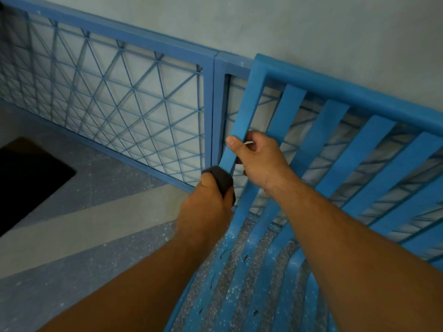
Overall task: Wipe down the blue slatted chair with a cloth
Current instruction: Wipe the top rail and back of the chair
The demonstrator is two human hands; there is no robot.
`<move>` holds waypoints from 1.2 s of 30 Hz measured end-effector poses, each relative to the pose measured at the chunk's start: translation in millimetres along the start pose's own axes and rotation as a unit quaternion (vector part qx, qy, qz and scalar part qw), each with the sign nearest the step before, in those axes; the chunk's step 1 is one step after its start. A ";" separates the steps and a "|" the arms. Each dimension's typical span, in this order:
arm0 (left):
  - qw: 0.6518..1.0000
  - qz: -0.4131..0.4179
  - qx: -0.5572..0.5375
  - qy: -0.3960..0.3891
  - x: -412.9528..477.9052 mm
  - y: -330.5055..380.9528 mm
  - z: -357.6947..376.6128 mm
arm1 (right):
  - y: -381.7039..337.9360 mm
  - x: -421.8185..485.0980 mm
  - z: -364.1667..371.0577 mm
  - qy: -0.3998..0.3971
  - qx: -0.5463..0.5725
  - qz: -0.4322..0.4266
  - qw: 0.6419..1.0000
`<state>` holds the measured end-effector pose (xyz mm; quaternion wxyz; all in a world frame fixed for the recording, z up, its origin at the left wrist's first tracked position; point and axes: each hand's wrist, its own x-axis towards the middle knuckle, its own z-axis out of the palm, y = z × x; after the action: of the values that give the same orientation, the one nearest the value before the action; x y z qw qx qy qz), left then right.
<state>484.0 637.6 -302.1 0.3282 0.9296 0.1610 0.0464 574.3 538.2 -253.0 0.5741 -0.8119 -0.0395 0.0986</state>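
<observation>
- Speckled blue-grey floor (84, 271), blue lattice railing (115, 34), grey wall (311, 25).
- Left hand (203, 209) grips a dark cloth (221, 180) against the blue slatted chair (359, 101) — right hand (259, 161) clasps its edge slat (247, 111).

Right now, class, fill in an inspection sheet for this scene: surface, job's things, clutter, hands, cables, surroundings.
Surface: speckled floor with a pale stripe.
Job's things: blue chair, seat slats dotted with white specks and dark marks; dark cloth against its outermost back slat.
Clutter: nothing seen.
Hands: left hand grips the cloth; right hand grips the same slat, above it.
Cables: nothing seen.
Surroundings: blue lattice railing, grey wall, dark patch on the floor.
</observation>
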 end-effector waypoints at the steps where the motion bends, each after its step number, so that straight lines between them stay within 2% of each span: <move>1: 1.000 -0.009 0.003 -0.022 -4.4 -6.6 -2.5 | -0.6 -0.5 -0.2 0.000 0.000 0.001 1.000; 4: 0.994 -0.039 -0.017 -0.101 -13.1 -22.0 -12.4 | -3.5 -2.8 0.0 0.005 0.008 0.007 1.000; 7: 0.970 -0.075 -0.096 -0.209 -3.9 -32.0 -21.7 | -3.6 -3.9 1.2 0.009 0.011 0.012 1.000; 9: 0.964 -0.071 -0.097 -0.238 3.3 -31.3 -25.2 | -2.8 -4.4 2.7 0.016 0.012 0.008 1.000; 11: 0.981 -0.057 -0.047 -0.180 0.5 -24.0 -19.3 | -1.6 -4.8 3.9 0.023 0.008 0.003 1.000; 13: 0.997 -0.037 0.020 -0.067 -14.4 -14.5 -8.5 | -1.3 -5.8 4.9 0.033 0.011 0.000 0.999; 14: 0.997 -0.012 0.073 -0.020 -23.3 -11.1 -4.1 | -1.3 -6.2 5.5 0.038 0.009 -0.001 0.999; 16: 0.988 0.040 0.148 0.013 -36.6 -15.5 2.4 | -1.5 -7.4 7.2 0.041 0.003 0.002 0.999; 18: 0.987 0.068 0.149 0.004 -44.9 -26.3 1.9 | -2.3 -7.1 8.2 0.048 0.010 0.003 0.999; 21: 0.993 0.055 0.106 -0.026 -65.8 -36.9 -6.4 | -2.5 -13.7 16.0 0.096 -0.016 0.011 0.995; 23: 0.994 0.033 0.089 -0.050 -77.0 -41.5 -13.0 | 4.9 -28.1 27.6 0.117 -0.043 0.055 0.991; 26: 0.995 -0.010 0.059 -0.075 -71.0 -44.8 -26.9 | 21.5 -60.5 41.4 0.040 -0.016 0.169 0.985; 27: 0.994 -0.010 0.063 -0.084 -64.7 -45.2 -29.2 | 26.7 -69.4 44.4 0.005 -0.018 0.182 0.983; 30: 0.994 -0.013 0.053 -0.095 -45.4 -41.3 -22.8 | 37.0 -80.9 47.5 -0.014 -0.027 0.164 0.986; 36: 0.998 -0.020 0.024 -0.060 -49.9 -35.9 -12.0 | 38.7 -79.2 49.0 -0.025 0.002 0.136 0.990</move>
<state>424.9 654.6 -314.3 0.3152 0.9351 0.1608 -0.0197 484.9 556.4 -296.0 0.5557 -0.8058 0.0572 0.1962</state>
